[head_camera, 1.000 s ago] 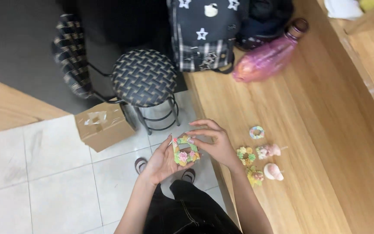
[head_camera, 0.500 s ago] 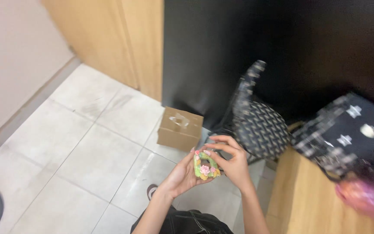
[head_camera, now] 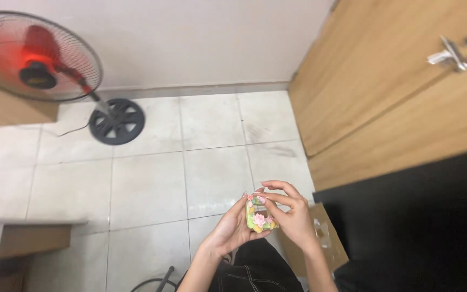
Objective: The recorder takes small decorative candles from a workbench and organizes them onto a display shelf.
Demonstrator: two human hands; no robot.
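A small ring-shaped trinket [head_camera: 259,216] in green and yellow with pink flowers is held between both hands, low in the head view. My left hand [head_camera: 232,230] cups it from the left with the palm under it. My right hand [head_camera: 290,216] grips it from the right, fingers curled over its top. Both forearms rise from the bottom edge above my dark trousers [head_camera: 249,270].
A red standing fan [head_camera: 36,57] with a round black base [head_camera: 117,121] stands at the upper left on the white tiled floor [head_camera: 147,184]. A wooden door [head_camera: 395,86] with a metal handle [head_camera: 449,54] fills the right. A cardboard box [head_camera: 325,238] lies behind my right hand.
The view has swung left, away from the wooden table, stool and bags, to the tiled floor, fan and door. Both hands kept hold of the flowered ring throughout.
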